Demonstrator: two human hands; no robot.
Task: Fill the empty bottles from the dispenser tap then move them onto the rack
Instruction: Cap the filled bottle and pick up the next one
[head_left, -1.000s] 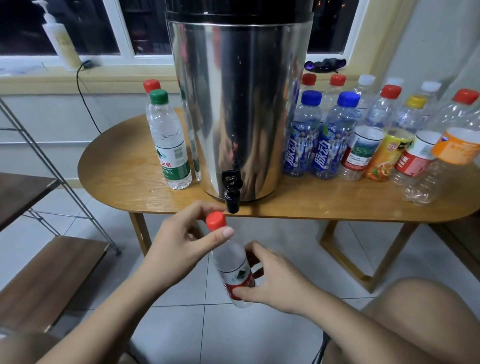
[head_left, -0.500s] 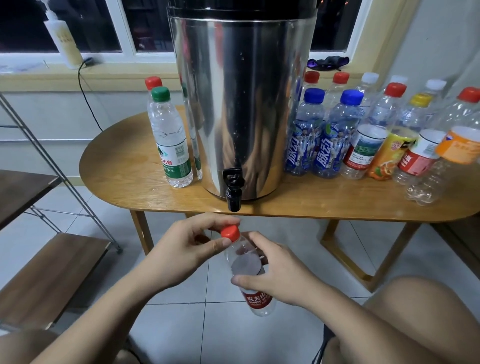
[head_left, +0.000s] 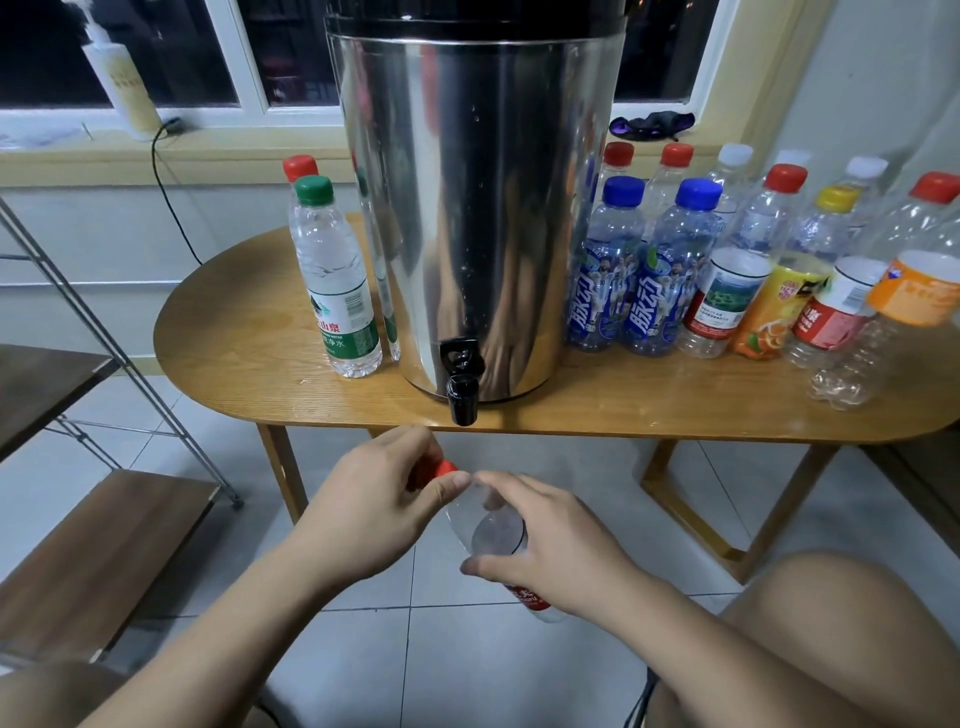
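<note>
Standing at the far left is a metal-framed rack with brown wooden shelves (head_left: 104, 530), set on a pale tiled floor. Beside it is an oval wooden table (head_left: 623, 405). On the table's left part stands a clear plastic water bottle with a green cap and green label (head_left: 337, 291), upright, with a red-capped bottle (head_left: 300, 167) just behind it. In the middle stands a tall, shiny stainless-steel dispenser drum (head_left: 478, 208); its small black tap (head_left: 461, 384) juts over the table's front edge.

Below the tap and in front of the table, two bare hands hold a clear plastic bottle with a red label (head_left: 493, 530), tilted with its neck up and to the left. The left hand (head_left: 374, 514) pinches the bottle's red screw cap (head_left: 441, 470) between thumb and curled fingers. The right hand (head_left: 550, 551) grips the bottle's body, fingers wrapped round it. Whether the cap is seated on the neck cannot be told.

To the right of the drum stand two blue-capped bottles with blue labels (head_left: 608, 270), then a crowded group of clear capped bottles (head_left: 831, 291) with red, white and yellow caps.
</note>
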